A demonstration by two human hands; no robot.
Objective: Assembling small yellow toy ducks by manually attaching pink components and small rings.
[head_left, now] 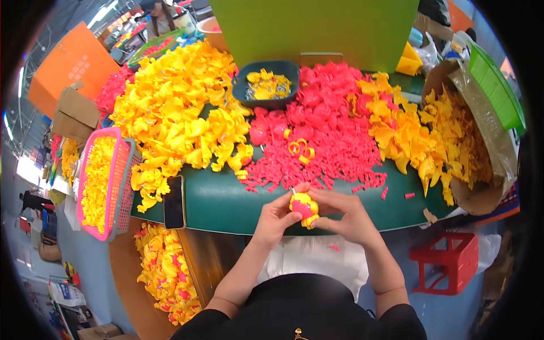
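Observation:
Over the near edge of the green table, both my hands hold one small yellow and pink plastic toy. My left hand grips it from the left, its thumb on the pink middle part. From the right, my right hand closes on it with the thumb low and the fingers over the top. A small metal piece shows at the toy's upper left. Just beyond my hands lies a spread of small pink plastic pieces, with a few yellow rings on top.
Yellow parts heap at left, rounded pink parts behind. A dark bin holds yellow and metal pieces. A phone lies by a pink basket. Finished-looking toys fill a box below; a red stool stands right.

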